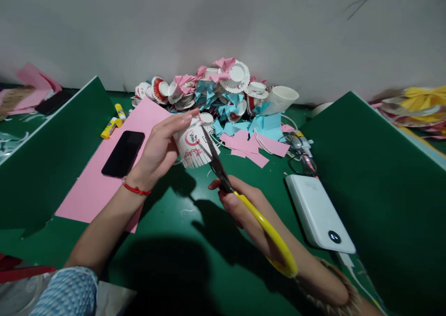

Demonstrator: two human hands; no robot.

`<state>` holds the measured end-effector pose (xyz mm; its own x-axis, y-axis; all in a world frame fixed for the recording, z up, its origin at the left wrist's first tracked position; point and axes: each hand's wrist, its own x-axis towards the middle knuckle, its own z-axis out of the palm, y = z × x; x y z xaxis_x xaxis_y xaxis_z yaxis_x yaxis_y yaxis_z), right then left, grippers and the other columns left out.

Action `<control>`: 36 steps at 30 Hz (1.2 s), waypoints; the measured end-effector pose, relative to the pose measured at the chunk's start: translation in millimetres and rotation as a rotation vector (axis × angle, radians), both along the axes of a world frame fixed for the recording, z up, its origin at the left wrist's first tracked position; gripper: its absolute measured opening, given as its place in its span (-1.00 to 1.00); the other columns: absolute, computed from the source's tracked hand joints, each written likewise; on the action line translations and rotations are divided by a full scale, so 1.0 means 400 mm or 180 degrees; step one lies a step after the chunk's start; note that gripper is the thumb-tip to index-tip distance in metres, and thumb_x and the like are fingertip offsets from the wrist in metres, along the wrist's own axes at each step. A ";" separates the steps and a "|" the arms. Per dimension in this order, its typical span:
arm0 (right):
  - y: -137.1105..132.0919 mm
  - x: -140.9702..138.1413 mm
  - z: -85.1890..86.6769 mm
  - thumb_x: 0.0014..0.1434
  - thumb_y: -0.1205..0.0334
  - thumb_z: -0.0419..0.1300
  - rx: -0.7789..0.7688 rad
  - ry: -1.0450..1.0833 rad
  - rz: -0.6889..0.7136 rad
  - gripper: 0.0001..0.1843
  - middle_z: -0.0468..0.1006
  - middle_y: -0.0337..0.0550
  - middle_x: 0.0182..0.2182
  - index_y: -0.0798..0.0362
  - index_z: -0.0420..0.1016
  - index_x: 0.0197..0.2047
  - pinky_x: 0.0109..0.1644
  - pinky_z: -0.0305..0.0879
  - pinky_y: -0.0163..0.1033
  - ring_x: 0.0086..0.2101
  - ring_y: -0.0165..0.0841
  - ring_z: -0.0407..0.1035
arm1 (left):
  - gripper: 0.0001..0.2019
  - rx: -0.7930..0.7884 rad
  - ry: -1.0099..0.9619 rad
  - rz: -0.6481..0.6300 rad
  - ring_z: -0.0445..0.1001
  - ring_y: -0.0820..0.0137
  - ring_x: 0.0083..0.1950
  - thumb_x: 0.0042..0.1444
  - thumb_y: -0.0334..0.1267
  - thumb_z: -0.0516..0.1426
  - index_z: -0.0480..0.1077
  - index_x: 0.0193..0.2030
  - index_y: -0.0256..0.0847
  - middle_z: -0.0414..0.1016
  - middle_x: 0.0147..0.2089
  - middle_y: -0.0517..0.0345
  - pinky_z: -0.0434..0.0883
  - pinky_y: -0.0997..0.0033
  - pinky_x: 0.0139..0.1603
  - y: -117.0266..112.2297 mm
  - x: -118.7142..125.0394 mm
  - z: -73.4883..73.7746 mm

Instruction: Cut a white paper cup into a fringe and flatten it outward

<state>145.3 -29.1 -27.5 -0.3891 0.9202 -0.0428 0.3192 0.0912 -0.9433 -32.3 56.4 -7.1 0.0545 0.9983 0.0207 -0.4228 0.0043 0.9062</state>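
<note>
A white paper cup [194, 144] with red and black print is held by my left hand [163, 141] above the green table. Its lower edge is slit into a fringe of narrow strips. My right hand [240, 200] grips scissors [266, 230] with yellow handles. Their dark blades point up and left and reach the cup's right side, seemingly with the cup's wall between them. Behind the cup lies a pile of cut paper cups [237, 74] with fringed rims, mixed with pink and blue folded paper.
Pink paper sheets [90, 176] lie at left under a black phone [123, 154], beside yellow glue sticks [110, 126]. Stacked paper cups [283, 100] rest behind. Eyeglasses [302, 162] and a white power bank [318, 213] are at right. Green dividers [386, 190] flank the workspace.
</note>
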 end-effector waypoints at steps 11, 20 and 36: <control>-0.004 -0.004 0.002 0.21 -0.27 -0.03 -0.0021 -0.0003 -0.0075 -0.46 0.21 -0.32 -0.59 0.09 0.34 -0.31 -0.61 -0.04 -0.37 -0.62 -0.51 -0.02 | -0.90 0.0042 -0.0018 0.0017 0.53 0.25 -0.03 -0.06 -0.31 0.24 0.57 -0.36 -0.22 0.60 -0.25 0.14 0.44 0.31 0.01 -0.005 0.000 0.004; -0.003 -0.009 0.005 0.21 -0.24 -0.03 0.0154 -0.0139 -0.0191 -0.48 0.18 -0.34 -0.65 0.09 0.33 -0.38 -0.59 -0.04 -0.36 -0.62 -0.50 0.00 | -0.90 0.0066 0.0018 0.0040 0.52 0.25 -0.03 -0.07 -0.30 0.24 0.56 -0.38 -0.23 0.60 -0.25 0.15 0.45 0.33 -0.01 -0.005 0.000 0.007; 0.000 -0.015 -0.005 0.19 -0.16 0.03 0.0421 -0.0284 -0.0321 -0.53 0.14 -0.36 -0.70 0.07 0.30 -0.49 -0.59 -0.07 -0.36 -0.64 -0.51 -0.03 | -0.89 0.0044 0.0054 -0.0005 0.55 0.26 -0.07 -0.04 -0.31 0.22 0.58 -0.34 -0.17 0.62 -0.27 0.19 0.49 0.32 -0.08 -0.008 -0.003 0.009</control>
<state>139.5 -29.0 -29.6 -0.2946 0.9543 0.0508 0.4150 0.1757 -0.8927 -33.4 53.2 -3.6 0.0566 0.9978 0.0336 -0.4073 -0.0077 0.9133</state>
